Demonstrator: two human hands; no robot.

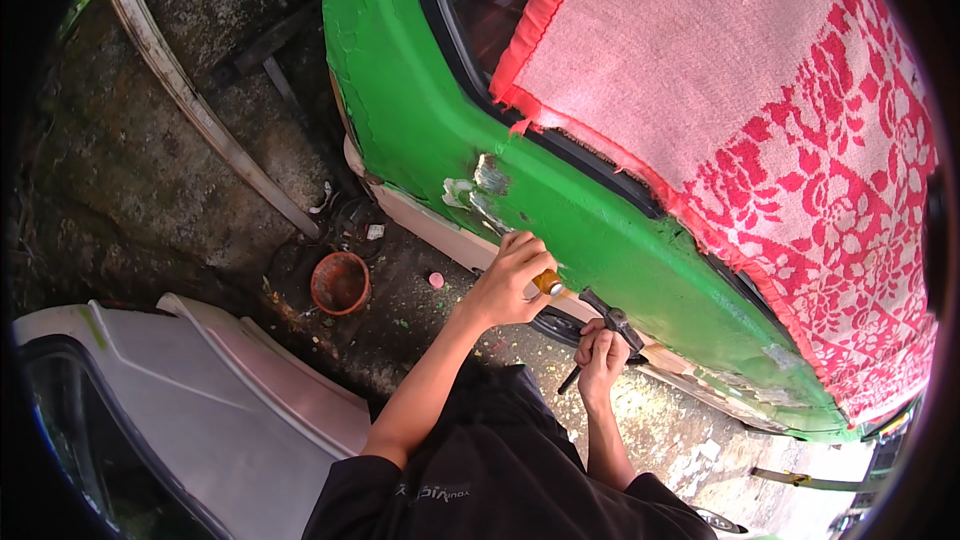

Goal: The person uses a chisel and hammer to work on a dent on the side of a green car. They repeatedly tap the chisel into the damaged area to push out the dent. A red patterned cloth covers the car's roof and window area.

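green car panel [590, 230] edge: left hand [510, 280] w/ chisel [548, 284], right hand [602, 355] hammer [612, 325].

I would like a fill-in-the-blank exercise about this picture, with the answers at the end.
1. The car body is painted ____.
2. The left hand grips a tool with a ____ handle.
3. A red and white ____ covers the car window.
4. The round pot stands on the ____.

Answers: green; yellow; cloth; ground
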